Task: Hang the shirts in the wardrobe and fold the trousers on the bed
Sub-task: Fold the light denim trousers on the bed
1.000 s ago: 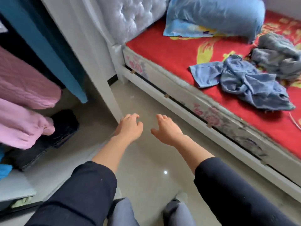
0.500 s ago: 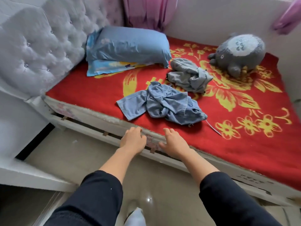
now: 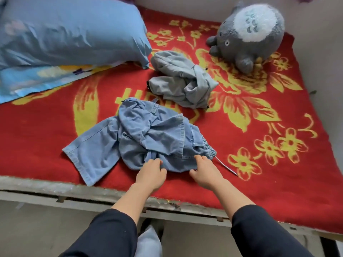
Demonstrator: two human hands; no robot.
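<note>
my left hand [image 3: 151,175] pinches the blue trousers [image 3: 148,134]; my right hand [image 3: 206,172] touches them, grip unclear. i should catch the waistband, then shake them flat.

One head-worn camera at the near edge of the bed [image 3: 74,186] faces forward and steeply down toward the far wall [image 3: 185,4]. Close range: left hand [image 3: 151,175] and right hand [image 3: 206,173] on the blue trousers [image 3: 148,134] sit mid-frame.
</note>
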